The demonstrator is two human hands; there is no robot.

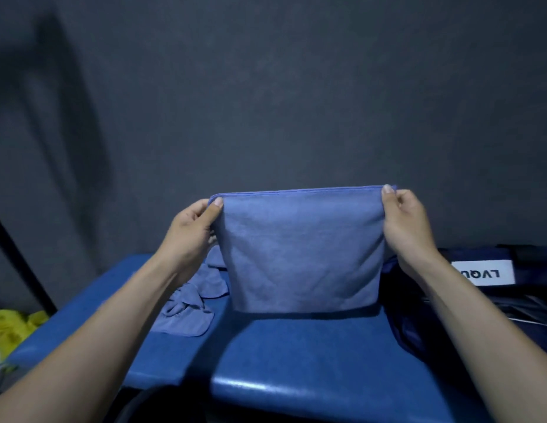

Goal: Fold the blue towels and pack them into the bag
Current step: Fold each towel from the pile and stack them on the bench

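Pinching towel (302, 251) top corners, left hand (194, 227), right hand (408, 221).

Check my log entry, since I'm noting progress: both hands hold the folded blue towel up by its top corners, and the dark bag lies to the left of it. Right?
One detail is wrong. In the head view the dark bag lies to the right of the folded blue towel, not the left. The rest holds: the left hand and right hand hold it up by its top corners.
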